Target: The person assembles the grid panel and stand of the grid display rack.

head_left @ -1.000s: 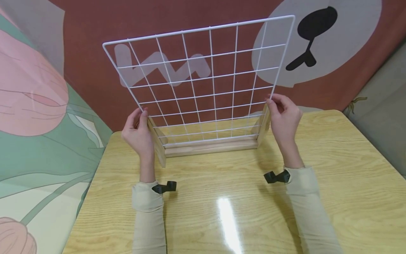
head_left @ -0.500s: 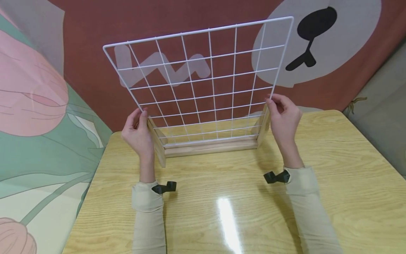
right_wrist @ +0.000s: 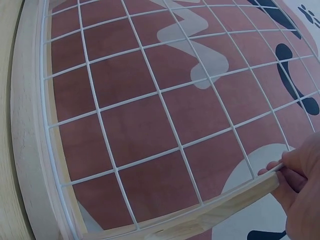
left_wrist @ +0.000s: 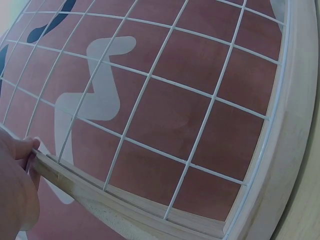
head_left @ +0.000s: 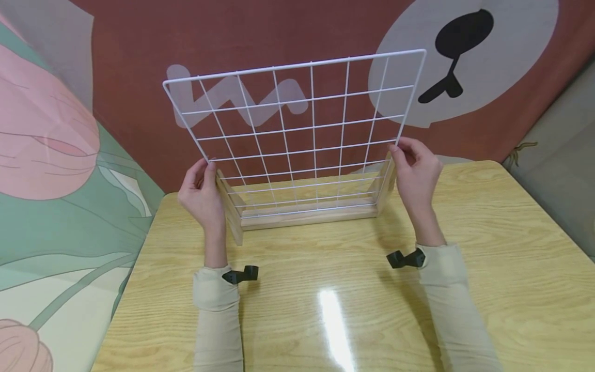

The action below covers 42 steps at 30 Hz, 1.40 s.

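Observation:
A white wire grid panel [head_left: 313, 126] stands in a pale wooden stand [head_left: 307, 219], between a left upright [head_left: 232, 219] and a right upright [head_left: 387, 183]. Its bottom wire runs along the wooden crossbar. My left hand [head_left: 203, 194] pinches the grid's left side wire between thumb and fingers, just over the top end of the left upright. On the other side my right hand [head_left: 417, 178] pinches the right side wire at the same height. In the right wrist view, those fingertips [right_wrist: 282, 167] sit right at the end of the wooden upright [right_wrist: 240, 195].
The stand rests on a wood-grain table [head_left: 297, 268] near its back edge. Behind it hangs a red cloth backdrop [head_left: 260, 31] with a cartoon face, and a floral cloth [head_left: 51, 206] at the left. Each wrist wears a small black camera mount [head_left: 240, 275].
The grid has moved down between the uprights, its top edge now clearly lower in the head view and its bottom wire slightly lower. Both hands stay in nearly the same place.

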{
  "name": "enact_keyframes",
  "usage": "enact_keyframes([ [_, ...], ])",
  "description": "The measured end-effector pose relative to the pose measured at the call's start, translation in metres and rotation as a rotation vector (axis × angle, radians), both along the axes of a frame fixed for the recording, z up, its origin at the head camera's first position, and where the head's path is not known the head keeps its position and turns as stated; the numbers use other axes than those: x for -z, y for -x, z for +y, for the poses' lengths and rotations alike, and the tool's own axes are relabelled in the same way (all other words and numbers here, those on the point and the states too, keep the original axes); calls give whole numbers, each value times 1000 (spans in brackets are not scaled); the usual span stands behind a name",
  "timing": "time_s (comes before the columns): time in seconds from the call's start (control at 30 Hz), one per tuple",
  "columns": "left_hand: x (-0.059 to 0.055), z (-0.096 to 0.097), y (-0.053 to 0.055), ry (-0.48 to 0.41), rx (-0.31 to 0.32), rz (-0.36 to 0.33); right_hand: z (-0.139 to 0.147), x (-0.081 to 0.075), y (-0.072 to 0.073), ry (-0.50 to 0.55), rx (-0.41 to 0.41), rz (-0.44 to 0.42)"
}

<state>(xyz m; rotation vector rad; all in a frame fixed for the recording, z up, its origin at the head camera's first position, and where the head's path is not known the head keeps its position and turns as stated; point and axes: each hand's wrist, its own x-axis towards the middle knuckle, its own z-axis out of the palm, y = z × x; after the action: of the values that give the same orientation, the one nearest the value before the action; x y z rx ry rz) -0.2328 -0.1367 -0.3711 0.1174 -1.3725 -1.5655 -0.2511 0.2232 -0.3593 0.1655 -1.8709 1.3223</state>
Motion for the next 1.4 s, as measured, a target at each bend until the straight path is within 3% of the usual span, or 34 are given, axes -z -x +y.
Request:
enact_keyframes([
  [0.23,1,-1,-1,22,-1,-7,-1,0,0,-22,25,18],
  [0.43,1,-1,0,102,-51,-39,-3,-1,1,-64,96,-7],
  [0.6,3,-2,0,236,-125,-33,-4,0,2,-88,133,-6],
  [0.8,10,-6,4,452,-288,-8,-6,1,3,-160,148,64],
  [0.9,11,-6,5,492,-335,9,-7,2,4,-171,159,81],
  [1.13,10,-6,6,470,-307,38,-7,2,3,-178,173,72],
  [1.4,11,-5,4,393,-240,1,-6,2,3,-150,157,19],
])
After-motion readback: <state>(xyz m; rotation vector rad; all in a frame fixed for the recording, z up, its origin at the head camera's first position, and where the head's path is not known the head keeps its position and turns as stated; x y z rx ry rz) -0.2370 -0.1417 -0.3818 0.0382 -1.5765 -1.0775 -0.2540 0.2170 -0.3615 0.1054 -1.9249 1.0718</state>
